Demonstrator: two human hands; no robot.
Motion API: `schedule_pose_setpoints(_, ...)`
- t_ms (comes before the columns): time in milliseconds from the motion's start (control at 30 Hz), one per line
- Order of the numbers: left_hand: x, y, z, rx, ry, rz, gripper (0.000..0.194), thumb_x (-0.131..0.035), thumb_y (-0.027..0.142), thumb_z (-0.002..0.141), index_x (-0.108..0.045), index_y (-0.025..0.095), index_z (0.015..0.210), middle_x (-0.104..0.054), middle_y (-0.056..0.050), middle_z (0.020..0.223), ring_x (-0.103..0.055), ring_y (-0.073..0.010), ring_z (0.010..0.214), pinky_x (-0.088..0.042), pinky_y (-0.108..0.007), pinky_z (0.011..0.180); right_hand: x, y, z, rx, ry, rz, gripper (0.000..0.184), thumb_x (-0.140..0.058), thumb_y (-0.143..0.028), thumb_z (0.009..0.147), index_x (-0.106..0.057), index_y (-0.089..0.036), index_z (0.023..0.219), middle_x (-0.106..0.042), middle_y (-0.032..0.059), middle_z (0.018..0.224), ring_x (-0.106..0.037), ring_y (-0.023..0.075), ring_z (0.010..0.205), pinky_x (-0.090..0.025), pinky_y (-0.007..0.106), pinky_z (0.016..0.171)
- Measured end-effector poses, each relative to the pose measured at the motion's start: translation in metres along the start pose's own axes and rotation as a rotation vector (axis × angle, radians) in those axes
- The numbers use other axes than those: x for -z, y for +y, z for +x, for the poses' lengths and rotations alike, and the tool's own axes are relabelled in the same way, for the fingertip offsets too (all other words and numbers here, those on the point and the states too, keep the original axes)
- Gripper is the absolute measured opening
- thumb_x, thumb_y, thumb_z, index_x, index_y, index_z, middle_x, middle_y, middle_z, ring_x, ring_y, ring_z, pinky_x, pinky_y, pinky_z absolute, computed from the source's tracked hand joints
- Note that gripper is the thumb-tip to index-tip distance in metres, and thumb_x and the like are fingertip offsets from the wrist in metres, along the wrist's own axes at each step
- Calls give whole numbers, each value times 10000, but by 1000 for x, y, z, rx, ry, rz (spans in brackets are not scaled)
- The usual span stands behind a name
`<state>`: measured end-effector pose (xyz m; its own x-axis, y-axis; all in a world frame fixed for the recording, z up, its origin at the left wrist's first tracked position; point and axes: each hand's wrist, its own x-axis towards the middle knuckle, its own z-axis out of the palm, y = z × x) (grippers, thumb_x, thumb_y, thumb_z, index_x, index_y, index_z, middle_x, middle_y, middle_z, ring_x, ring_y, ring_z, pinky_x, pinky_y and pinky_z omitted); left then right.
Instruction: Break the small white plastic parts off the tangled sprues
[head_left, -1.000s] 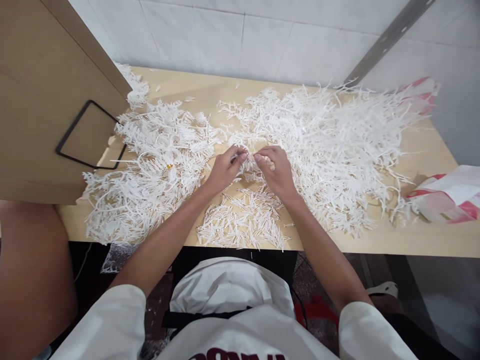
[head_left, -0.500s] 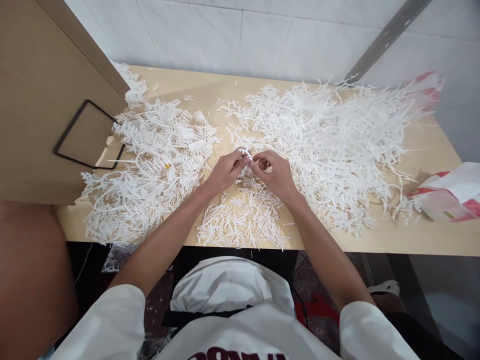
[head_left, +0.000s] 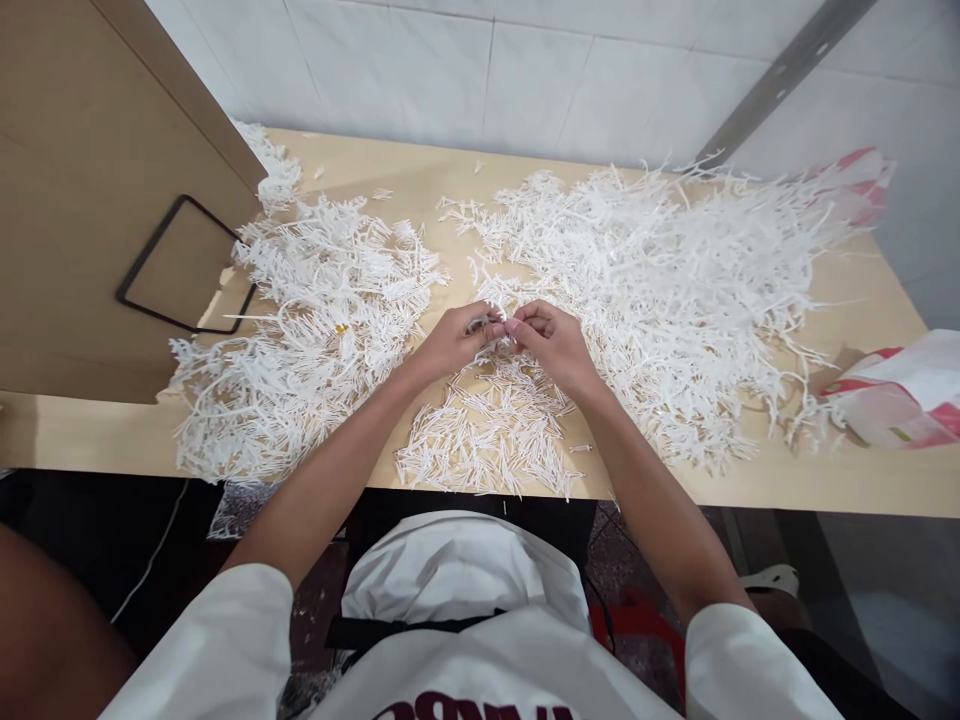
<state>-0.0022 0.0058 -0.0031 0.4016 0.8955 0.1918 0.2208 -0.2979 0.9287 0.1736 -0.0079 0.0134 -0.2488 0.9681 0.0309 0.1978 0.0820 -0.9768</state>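
Over the middle of the table my left hand (head_left: 459, 338) is closed, thumb and fingers pinching a small white branched plastic piece (head_left: 502, 312). Facing it, my right hand (head_left: 553, 343) is also closed, with its thumb and index fingertip pressed at the same piece. The fingers hide most of this piece. Below both hands lies a low heap of short, thin white plastic sticks (head_left: 487, 435). Just beyond my right hand spreads a big tangled pile of white branched plastic pieces (head_left: 660, 280). A second white pile (head_left: 322, 350) lies left of my left hand.
A large cardboard box (head_left: 112, 200) with a black-rimmed handle opening stands at the left of the wooden table (head_left: 825, 490). A red-and-white plastic bag (head_left: 900, 390) lies at the right edge. Behind is a tiled wall (head_left: 420, 70). Another person's limb (head_left: 52, 620) shows at lower left.
My fingertips have drawn closer together around the white piece, which is more hidden now. The other person's limb at lower left has moved down and away from the table edge.
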Motion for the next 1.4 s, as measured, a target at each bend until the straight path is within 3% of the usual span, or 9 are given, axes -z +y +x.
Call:
schedule_pose_setpoints(167,-2,5,-3,20,16,-51,310,-542,457,859,-577,161,773,-576,-4,649,-517,-99,596,-398,-235,568,2,0,-2,57,29,-271,327,-556,-504,857,-545,-185,784,-523,-28,614,-450,78,543,-331,238,519)
schedule_pose_setpoints(333,-3,3,-3,-11,-5,-64,233,-501,375,893,-580,161,844,-599,2,696,-547,-86,597,-420,-222,595,3,-4,-4,92,-50,-418,360,-542,-547,856,-518,-194,790,-505,-37,609,-426,82,554,-308,241,541)
schedule_pose_setpoints(567,-2,4,-3,11,-4,-20,267,-518,399,876,-593,152,808,-578,12,692,-523,-73,618,-384,-201,570,11,-9,-5,169,-173,-351,358,-487,-485,910,-523,-182,724,-490,-36,583,-415,75,537,-314,240,545)
schedule_pose_setpoints(700,-2,6,1,52,31,-227,228,-535,358,867,-570,149,783,-559,22,684,-535,-59,593,-432,-185,573,1,-8,-9,183,-119,-129,355,-516,-466,893,-536,-177,688,-470,-43,538,-405,68,476,-324,234,491)
schedule_pose_setpoints(800,0,8,3,96,105,-321,176,-547,293,861,-560,148,763,-541,26,660,-522,-48,560,-434,-169,541,-8,-7,-10,202,-65,-70,281,-513,-427,902,-607,-183,798,-580,-19,649,-523,83,559,-414,239,558)
schedule_pose_setpoints(900,0,8,4,102,109,-402,172,-547,323,872,-558,156,832,-569,18,693,-557,-57,550,-454,-182,537,-6,-4,-6,263,111,-173,206,-511,-371,908,-630,-212,962,-640,6,866,-581,100,708,-456,260,670)
schedule_pose_setpoints(1000,-2,4,5,72,69,-402,230,-553,390,872,-534,161,880,-619,-8,752,-590,-71,535,-470,-203,536,2,1,-1,295,241,-397,202,-532,-388,895,-637,-225,953,-604,16,919,-556,111,753,-446,272,692)
schedule_pose_setpoints(1167,-7,-2,3,29,99,-250,279,-520,444,882,-530,166,898,-572,9,700,-565,-65,511,-460,-203,514,6,6,2,303,144,-578,289,-546,-498,871,-627,-222,858,-575,17,878,-548,132,807,-447,290,734)
schedule_pose_setpoints(1400,-9,-3,-1,-5,88,-186,263,-452,440,918,-496,182,935,-559,18,655,-540,-64,541,-457,-204,541,1,6,0,448,181,-597,198,-565,-409,881,-607,-224,937,-580,19,882,-541,128,789,-448,281,709)
